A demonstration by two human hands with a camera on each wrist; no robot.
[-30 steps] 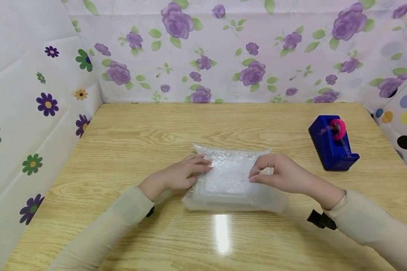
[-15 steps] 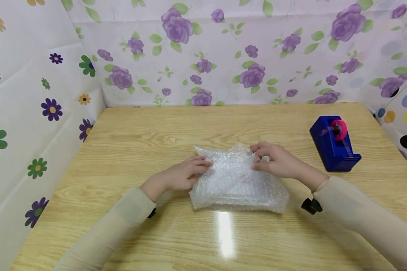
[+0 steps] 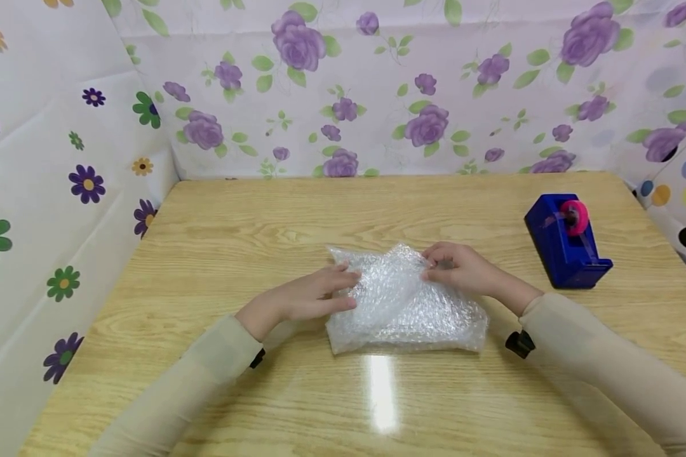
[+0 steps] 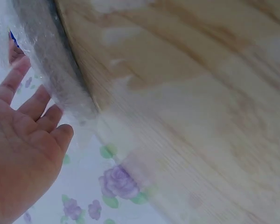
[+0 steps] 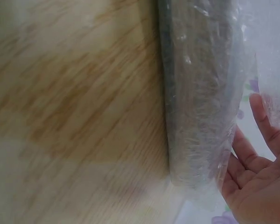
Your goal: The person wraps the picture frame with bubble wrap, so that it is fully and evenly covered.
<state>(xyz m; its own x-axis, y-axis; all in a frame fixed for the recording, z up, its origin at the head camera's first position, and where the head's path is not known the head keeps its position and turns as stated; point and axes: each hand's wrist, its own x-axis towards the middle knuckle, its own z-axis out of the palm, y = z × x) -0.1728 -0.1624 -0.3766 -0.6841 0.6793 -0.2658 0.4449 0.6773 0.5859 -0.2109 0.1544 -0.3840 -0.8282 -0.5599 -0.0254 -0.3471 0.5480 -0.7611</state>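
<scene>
A flat item inside bubble wrap (image 3: 400,304) lies on the table, its contents blurred by the clear wrap. My left hand (image 3: 305,295) rests its fairly straight fingers at the left side of the bundle. In the left wrist view those fingers (image 4: 37,102) are spread beside the bundle's edge. At the top right of the bundle, my right hand (image 3: 469,273) holds the bubble wrap with thumb and bent fingers. A raised flap of wrap (image 5: 273,56) shows in the right wrist view, near one fingertip; the thumb is hidden there. Other right fingers (image 5: 245,149) touch the bundle's side.
A blue tape dispenser (image 3: 566,241) with a pink-cored roll of tape (image 3: 574,218) stands at the right of the wooden table (image 3: 251,209). Floral cloth (image 3: 377,82) hangs behind the table's back edge, with patterned sheets at both sides.
My right hand has moved up and away toward the bundle's far right corner. The bubble wrap has shifted, now covering more of the front. My left fingers have lifted and spread slightly.
</scene>
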